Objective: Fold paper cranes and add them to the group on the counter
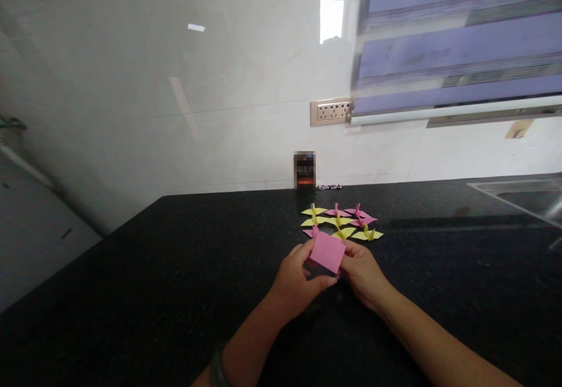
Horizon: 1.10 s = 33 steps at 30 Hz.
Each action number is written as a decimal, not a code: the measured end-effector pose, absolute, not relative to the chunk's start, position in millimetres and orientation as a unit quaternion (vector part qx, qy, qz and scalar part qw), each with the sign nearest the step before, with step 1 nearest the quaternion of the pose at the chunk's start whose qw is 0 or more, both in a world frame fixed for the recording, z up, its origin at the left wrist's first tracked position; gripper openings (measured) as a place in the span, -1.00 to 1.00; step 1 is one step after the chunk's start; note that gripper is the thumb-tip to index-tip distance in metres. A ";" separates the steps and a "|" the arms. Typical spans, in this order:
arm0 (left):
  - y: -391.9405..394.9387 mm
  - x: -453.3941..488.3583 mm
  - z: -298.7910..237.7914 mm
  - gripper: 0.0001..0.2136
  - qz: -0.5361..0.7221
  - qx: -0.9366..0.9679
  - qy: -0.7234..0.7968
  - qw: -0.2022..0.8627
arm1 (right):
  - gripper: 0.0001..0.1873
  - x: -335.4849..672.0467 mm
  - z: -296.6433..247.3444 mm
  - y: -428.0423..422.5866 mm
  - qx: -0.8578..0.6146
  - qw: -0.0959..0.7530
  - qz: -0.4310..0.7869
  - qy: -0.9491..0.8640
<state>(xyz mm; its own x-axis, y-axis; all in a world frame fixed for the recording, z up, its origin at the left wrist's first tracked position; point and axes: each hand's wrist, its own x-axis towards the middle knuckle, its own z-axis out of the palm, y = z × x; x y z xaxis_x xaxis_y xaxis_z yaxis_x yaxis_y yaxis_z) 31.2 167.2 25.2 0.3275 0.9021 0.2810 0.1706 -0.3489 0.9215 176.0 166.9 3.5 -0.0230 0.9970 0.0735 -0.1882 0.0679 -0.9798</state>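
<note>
A small square of pink paper (pixel 328 252) is held up over the dark counter between my two hands. My left hand (pixel 297 277) grips its left edge, with the thumb stretched out beneath the lower corner. At the right edge, my right hand (pixel 359 267) pinches the paper between thumb and fingers. Just beyond the hands stand folded paper cranes in rows, among them a yellow crane (pixel 369 235) and a pink crane (pixel 360 221). The sheet and my left fingers partly cover one pink crane at the near left of the group.
The black countertop (pixel 211 270) runs back to a pale tiled wall (pixel 246 94). A dark upright device with a blurred screen (pixel 304 171) leans there, beside a beaded strap (pixel 329 187). A sink rim (pixel 487 191) lies at the right. Above are a socket panel (pixel 330 112) and a purple blind (pixel 439 53).
</note>
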 end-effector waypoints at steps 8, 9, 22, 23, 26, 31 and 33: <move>177.4 30.7 15.9 -0.69 0.457 0.596 0.460 0.473 | -0.75 175.5 2.4 165.6 -0.416 0.546 0.536 -0.491; 179.2 30.5 14.5 -0.70 0.456 0.577 0.463 0.495 | -0.74 175.3 2.7 165.3 -0.416 0.543 0.536 -0.495; 186.3 23.6 10.1 -0.75 0.490 0.454 0.463 0.582 | -0.48 186.2 14.3 156.8 -0.396 0.527 0.155 -0.736; 186.5 23.4 9.7 -0.75 0.488 0.453 0.465 0.583 | -0.46 187.6 16.7 155.9 -0.385 0.505 0.102 -0.765; 186.1 23.8 9.2 -0.75 0.468 0.458 0.454 0.603 | -0.56 189.6 20.8 155.8 -0.383 0.445 0.000 -0.809; 182.9 25.0 11.3 -0.68 0.434 0.461 0.430 0.644 | -0.73 190.3 18.3 161.6 -0.364 0.413 -0.048 -0.833; 181.5 25.0 11.8 -0.65 0.432 0.462 0.416 0.653 | -0.75 190.8 17.0 163.5 -0.359 0.408 -0.051 -0.838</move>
<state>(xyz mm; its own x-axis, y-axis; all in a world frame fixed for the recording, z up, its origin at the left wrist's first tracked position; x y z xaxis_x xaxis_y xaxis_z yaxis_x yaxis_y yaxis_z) 25.0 181.5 11.8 0.2815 0.9487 -0.1440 -0.1799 0.1996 0.9632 190.8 163.5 17.0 -0.4091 0.5602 0.7203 0.6439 0.7365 -0.2071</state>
